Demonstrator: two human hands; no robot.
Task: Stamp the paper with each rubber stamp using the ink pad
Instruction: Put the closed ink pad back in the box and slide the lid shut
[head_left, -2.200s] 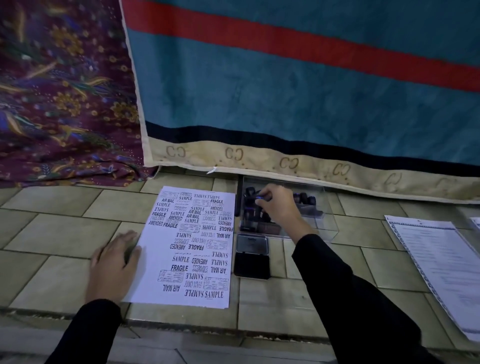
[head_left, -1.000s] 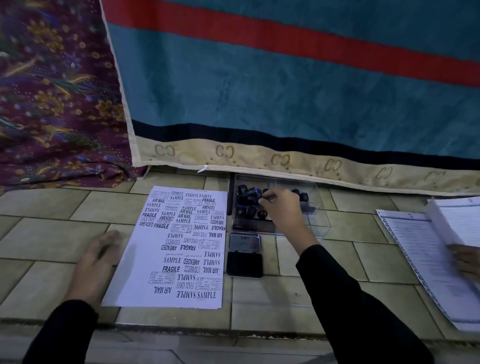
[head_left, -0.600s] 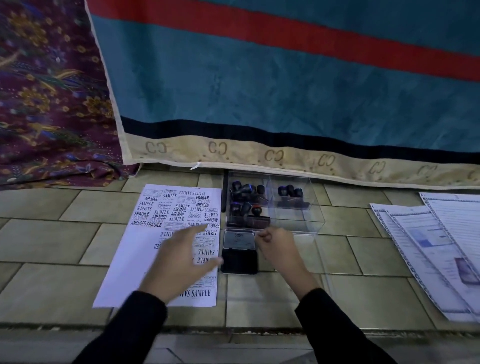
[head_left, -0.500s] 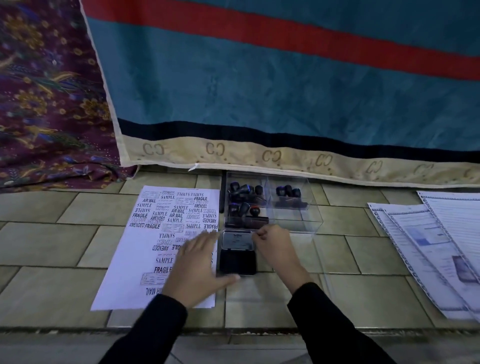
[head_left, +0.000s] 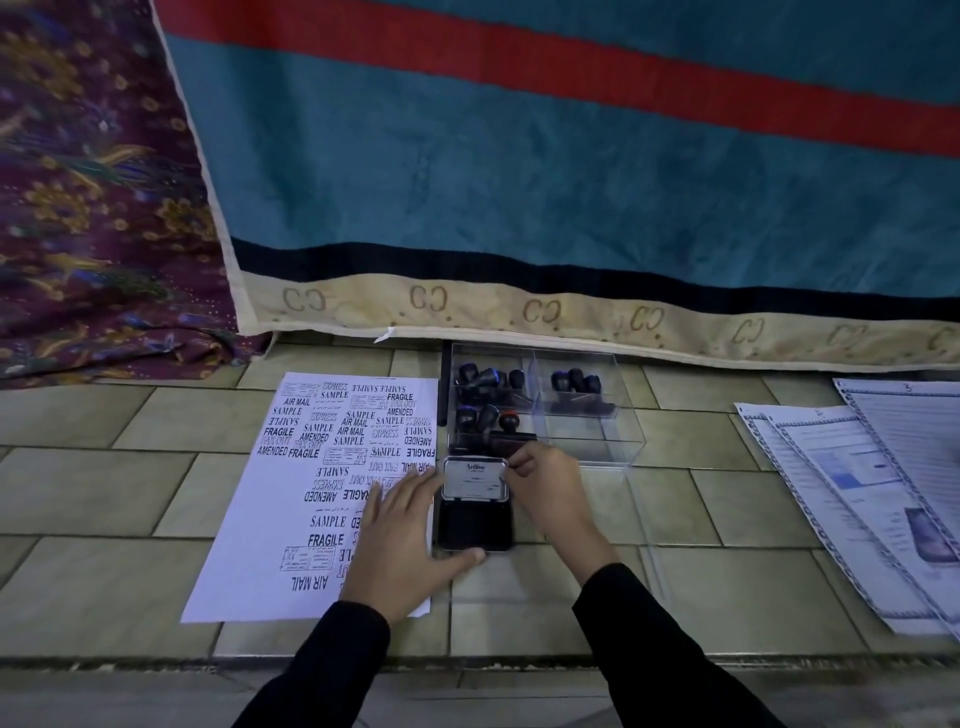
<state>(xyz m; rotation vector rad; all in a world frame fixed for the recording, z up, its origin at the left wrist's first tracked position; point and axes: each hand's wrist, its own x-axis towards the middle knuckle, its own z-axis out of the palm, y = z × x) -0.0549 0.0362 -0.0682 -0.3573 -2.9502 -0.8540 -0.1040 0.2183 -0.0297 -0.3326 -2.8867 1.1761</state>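
Ink pad (head_left: 475, 506): laid open beside the paper (head_left: 291, 493), long axis pointed away from the person, lid at the far end.
Left hand (head_left: 400, 540): spread flat on the paper, thumb at the pad's near edge.
Right hand (head_left: 550, 488): the lid's right edge is pinched.

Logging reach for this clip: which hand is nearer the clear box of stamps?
Right. The right hand is at the clear box's front edge, pinching the ink pad lid; the left hand lies farther back on the paper.

Stamped paper (head_left: 291, 499) under flat left hand (head_left: 400, 540), right hand (head_left: 550, 493) pinching open ink pad (head_left: 475, 519) lid
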